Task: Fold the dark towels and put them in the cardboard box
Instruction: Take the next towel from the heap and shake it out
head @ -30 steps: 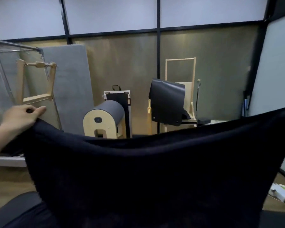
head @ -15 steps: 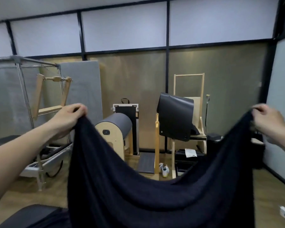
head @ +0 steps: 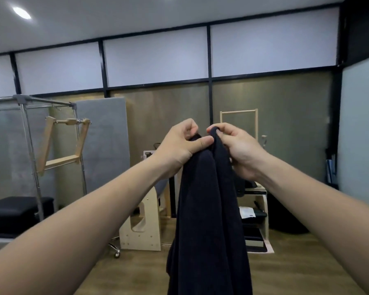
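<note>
A dark navy towel (head: 209,220) hangs in front of me, doubled lengthwise, its lower end running out of the bottom of the view. My left hand (head: 180,145) and my right hand (head: 237,147) are raised at chest height and almost touch. Each pinches one top corner of the towel, and the two corners meet between my thumbs. No cardboard box is in view.
Behind the towel stand a wooden barrel trainer (head: 145,218) and a wooden chair frame (head: 256,201). A metal frame (head: 30,150) with a black padded bench (head: 17,209) is at the left. A grey mat (head: 107,145) leans on the wall. Wooden floor (head: 136,271) lies below.
My hands came together from wide apart, bringing the two top corners of the towel to meet. The spread towel now hangs folded in half. The view tilted up.
</note>
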`<state>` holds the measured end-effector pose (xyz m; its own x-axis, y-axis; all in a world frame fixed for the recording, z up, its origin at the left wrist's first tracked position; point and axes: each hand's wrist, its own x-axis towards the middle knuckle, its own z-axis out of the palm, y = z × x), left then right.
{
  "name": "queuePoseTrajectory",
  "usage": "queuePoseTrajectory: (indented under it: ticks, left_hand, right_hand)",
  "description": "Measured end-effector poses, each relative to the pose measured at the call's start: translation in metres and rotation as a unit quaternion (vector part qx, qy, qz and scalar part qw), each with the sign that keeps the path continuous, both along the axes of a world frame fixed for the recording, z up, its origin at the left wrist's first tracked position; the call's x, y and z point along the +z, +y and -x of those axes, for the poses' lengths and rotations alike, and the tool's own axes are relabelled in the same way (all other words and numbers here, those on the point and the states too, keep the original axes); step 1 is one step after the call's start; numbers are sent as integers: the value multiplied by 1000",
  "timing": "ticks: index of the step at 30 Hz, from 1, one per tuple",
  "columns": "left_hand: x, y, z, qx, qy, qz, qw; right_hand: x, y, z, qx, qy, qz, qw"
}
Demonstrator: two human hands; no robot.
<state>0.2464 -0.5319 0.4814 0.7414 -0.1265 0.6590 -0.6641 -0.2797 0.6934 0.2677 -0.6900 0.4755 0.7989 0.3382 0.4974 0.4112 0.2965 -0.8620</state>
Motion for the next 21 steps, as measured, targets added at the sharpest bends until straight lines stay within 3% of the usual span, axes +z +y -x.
queuePoseTrajectory:
  ticks: [7, 12, 17, 21]
  left_hand:
    - [-7, -5, 8, -65, 69, 112, 989]
    - [-9, -4, 13, -107, 81, 103, 986]
    - [-13, -8, 17, -123, 87, 134, 979]
    - [-14, -8, 19, -139, 104, 166, 971]
  right_hand:
    - [1, -10, 7, 22, 35, -13, 999]
    - [3, -15, 16, 26, 63, -56, 996]
    - [2, -15, 20, -18, -43, 51, 998]
    - [2, -18, 23, -48, -90, 79, 992]
